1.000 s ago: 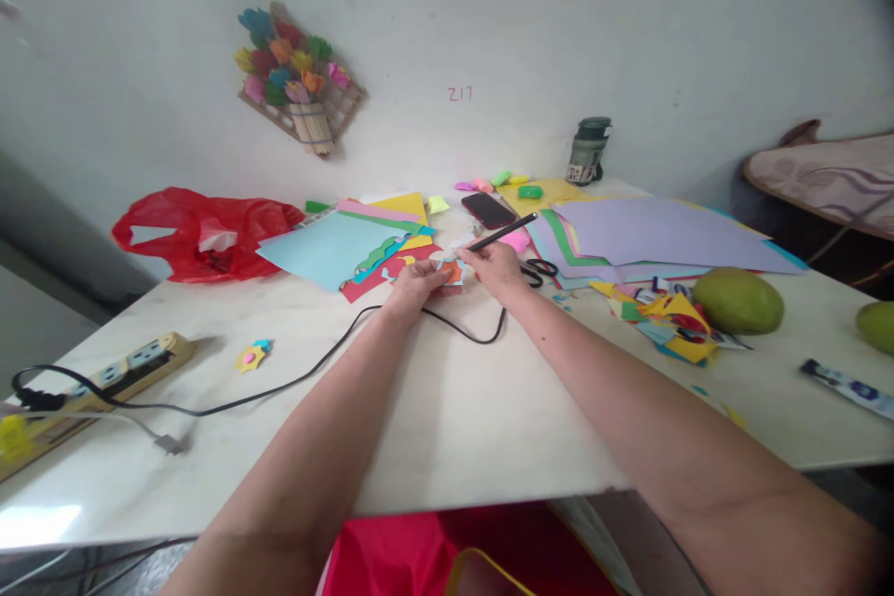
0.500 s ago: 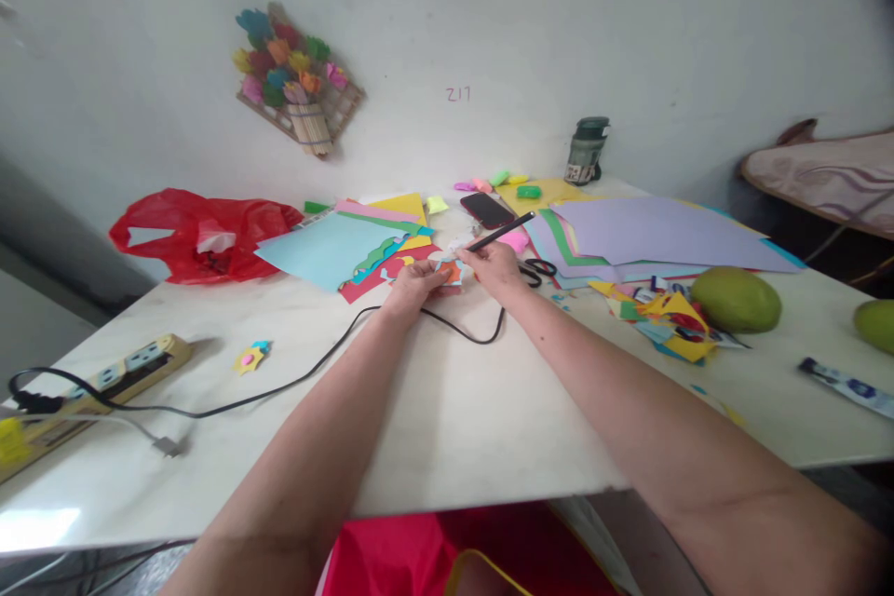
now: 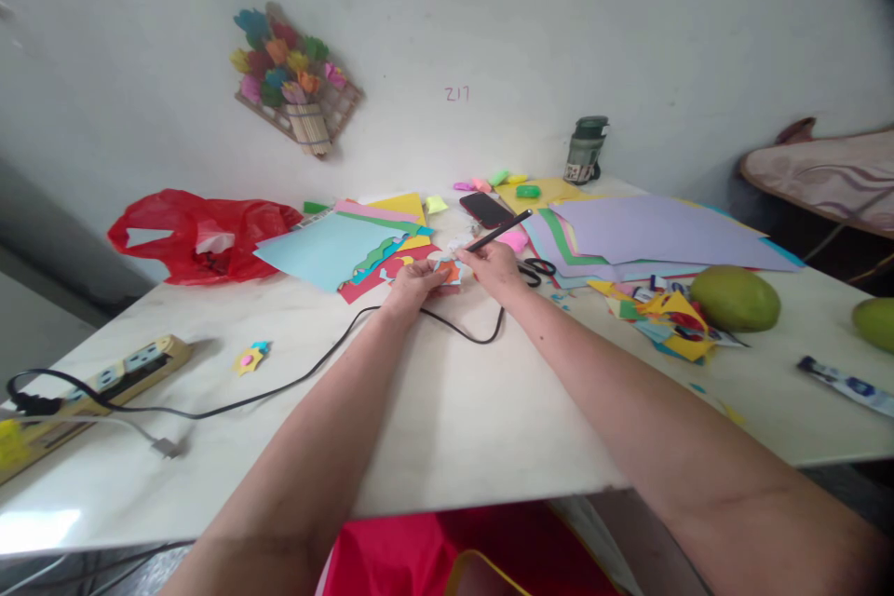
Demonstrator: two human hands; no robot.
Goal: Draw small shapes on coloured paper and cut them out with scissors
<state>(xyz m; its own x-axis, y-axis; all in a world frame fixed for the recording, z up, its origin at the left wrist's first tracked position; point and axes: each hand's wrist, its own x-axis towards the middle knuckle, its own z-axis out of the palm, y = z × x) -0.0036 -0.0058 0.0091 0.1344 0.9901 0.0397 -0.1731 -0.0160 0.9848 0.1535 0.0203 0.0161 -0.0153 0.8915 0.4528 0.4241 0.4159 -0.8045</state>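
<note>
Near the middle of the table, my left hand (image 3: 413, 283) pinches a small orange and pale-blue paper cutout (image 3: 451, 272). Close beside it, my right hand (image 3: 494, 265) is closed around a slim black pen-like stick (image 3: 499, 231), which slants up to the right. Its lower end is hidden by my fingers near the cutout. A black cord (image 3: 335, 346) crosses the table, passes under my left wrist and reaches up to my right hand. Just right of that hand lie black-handled scissors (image 3: 536, 270). Red paper (image 3: 359, 284) with cut pieces lies left of my left hand.
Coloured sheets (image 3: 335, 247) and a purple-topped stack (image 3: 643, 228) flank my hands. Behind are a phone (image 3: 485, 210) and a bottle (image 3: 587, 151). Paper scraps (image 3: 670, 321) and a green fruit (image 3: 736, 298) sit right; a red bag (image 3: 202, 237) and power strip (image 3: 122, 377) left.
Almost nothing differs. The view has shifted very slightly; both hands keep their hold in the same place.
</note>
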